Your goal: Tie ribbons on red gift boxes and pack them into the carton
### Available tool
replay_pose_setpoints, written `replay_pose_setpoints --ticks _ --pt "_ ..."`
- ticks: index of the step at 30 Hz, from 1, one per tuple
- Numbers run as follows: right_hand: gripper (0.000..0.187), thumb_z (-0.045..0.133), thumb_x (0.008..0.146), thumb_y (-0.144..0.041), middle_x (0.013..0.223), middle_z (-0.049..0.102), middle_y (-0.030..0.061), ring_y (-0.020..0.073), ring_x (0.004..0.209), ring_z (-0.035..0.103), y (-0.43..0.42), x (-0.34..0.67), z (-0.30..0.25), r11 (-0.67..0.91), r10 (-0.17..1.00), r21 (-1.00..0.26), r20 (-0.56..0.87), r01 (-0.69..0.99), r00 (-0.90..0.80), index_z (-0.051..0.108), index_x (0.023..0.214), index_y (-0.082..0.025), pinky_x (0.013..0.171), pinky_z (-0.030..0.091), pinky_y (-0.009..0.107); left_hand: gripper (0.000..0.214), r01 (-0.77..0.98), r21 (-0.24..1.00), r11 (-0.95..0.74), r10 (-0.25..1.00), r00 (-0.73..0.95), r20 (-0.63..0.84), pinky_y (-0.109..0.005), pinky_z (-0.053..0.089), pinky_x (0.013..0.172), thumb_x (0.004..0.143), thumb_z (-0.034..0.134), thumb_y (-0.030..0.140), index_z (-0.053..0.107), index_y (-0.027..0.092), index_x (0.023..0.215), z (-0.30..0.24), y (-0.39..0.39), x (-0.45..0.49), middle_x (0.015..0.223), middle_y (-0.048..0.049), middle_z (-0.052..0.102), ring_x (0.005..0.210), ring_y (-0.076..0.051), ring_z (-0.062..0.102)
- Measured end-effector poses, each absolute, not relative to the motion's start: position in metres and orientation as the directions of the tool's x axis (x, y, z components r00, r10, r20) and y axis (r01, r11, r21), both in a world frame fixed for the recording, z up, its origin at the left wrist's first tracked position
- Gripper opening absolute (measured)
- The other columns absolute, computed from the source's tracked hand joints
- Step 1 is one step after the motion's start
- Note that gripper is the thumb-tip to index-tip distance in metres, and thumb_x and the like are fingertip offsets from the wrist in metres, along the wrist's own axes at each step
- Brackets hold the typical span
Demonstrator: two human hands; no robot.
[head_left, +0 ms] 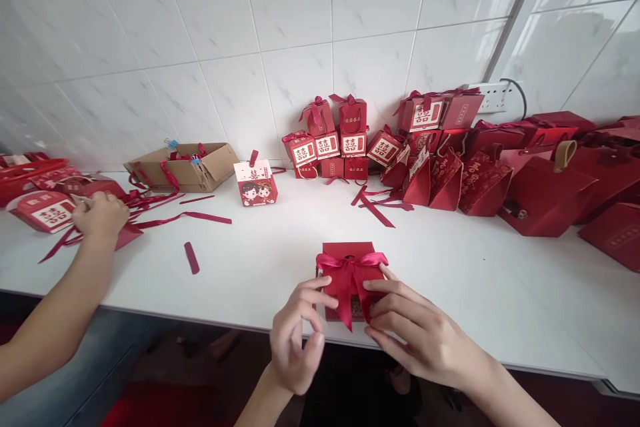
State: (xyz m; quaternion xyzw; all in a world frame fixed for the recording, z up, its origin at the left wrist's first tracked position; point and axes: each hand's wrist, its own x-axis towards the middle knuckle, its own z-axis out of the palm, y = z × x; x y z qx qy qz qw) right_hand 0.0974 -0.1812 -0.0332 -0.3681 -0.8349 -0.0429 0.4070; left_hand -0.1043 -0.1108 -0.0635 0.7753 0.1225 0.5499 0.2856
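Note:
A red gift box (pixel 336 250) stands at the front edge of the white table, with a shiny dark-pink ribbon bow (pixel 346 280) across its upper front. The bow's two tails hang down over the box. My left hand (pixel 301 327) is open at the box's left side, fingers bent and apart, a fingertip at its front. Around the box's right side my right hand (pixel 417 327) is closed, its fingers over the front and the right ribbon tail, thumb low. The part of the box under these fingers is hidden.
Another person's hand (pixel 100 213) is among red boxes and ribbons at the left. A cardboard box (pixel 213 170), an upright box with cartoon figures (pixel 257 190), stacked small red boxes (pixel 327 147) and larger red boxes (pixel 545 197) line the wall. Loose ribbon pieces (pixel 377 210) lie about.

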Motion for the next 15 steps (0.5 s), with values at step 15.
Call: replay_pose_setpoints --ticks 15 --pt "0.046 0.032 0.092 -0.055 0.118 0.058 0.0133 0.0214 0.095 0.064 -0.146 0.119 -0.025 -0.064 0.993 -0.988 -0.076 0.141 -0.085 0.050 0.119 -0.023 0.059 0.060 0.032 0.053 0.107 0.986 0.126 0.825 0.541 -0.164 -0.038 0.048 0.090 0.075 0.066 0.041 0.047 0.022 0.120 -0.016 -0.063 -0.080 0.120 -0.0110 0.058 0.112 -0.027 0.055"
